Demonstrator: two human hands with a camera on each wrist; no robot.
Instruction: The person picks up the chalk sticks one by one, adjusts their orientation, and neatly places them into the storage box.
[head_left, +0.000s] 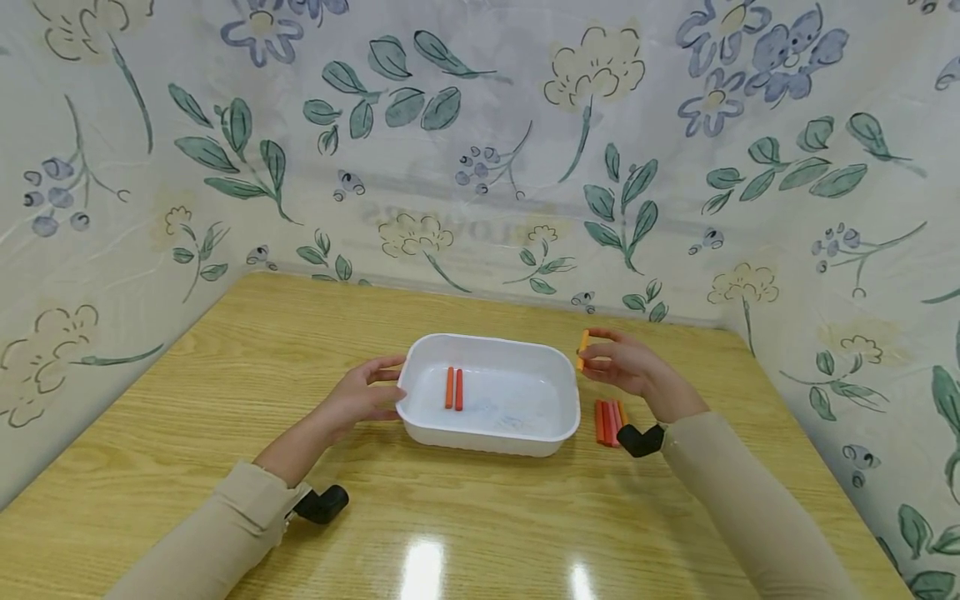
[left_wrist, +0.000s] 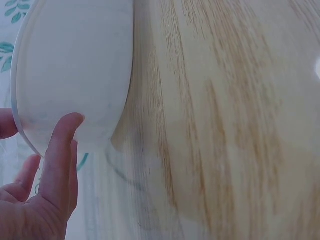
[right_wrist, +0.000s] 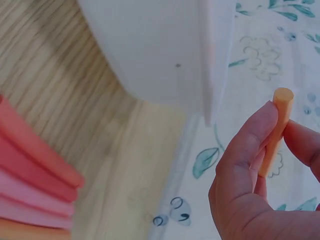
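Note:
A white plastic tray (head_left: 491,437) stands on the table, with an orange stick (head_left: 449,387) and a red stick (head_left: 459,390) lying side by side inside it. At the tray's left end my left hand (head_left: 363,393) holds the rim, its fingers against the outer wall (left_wrist: 75,65). Just past the right end, my right hand (head_left: 626,362) pinches a light orange crayon-like stick (right_wrist: 276,132) between thumb and fingers, raised at rim height. Below that hand, several red, pink and orange sticks (head_left: 609,423) lie in a row on the table.
The wooden table (head_left: 247,358) runs back to a floral cloth (head_left: 480,150) hanging behind it and at both sides. Black wrist mounts (head_left: 322,505) sit on both cuffs. Light glares off the table's front.

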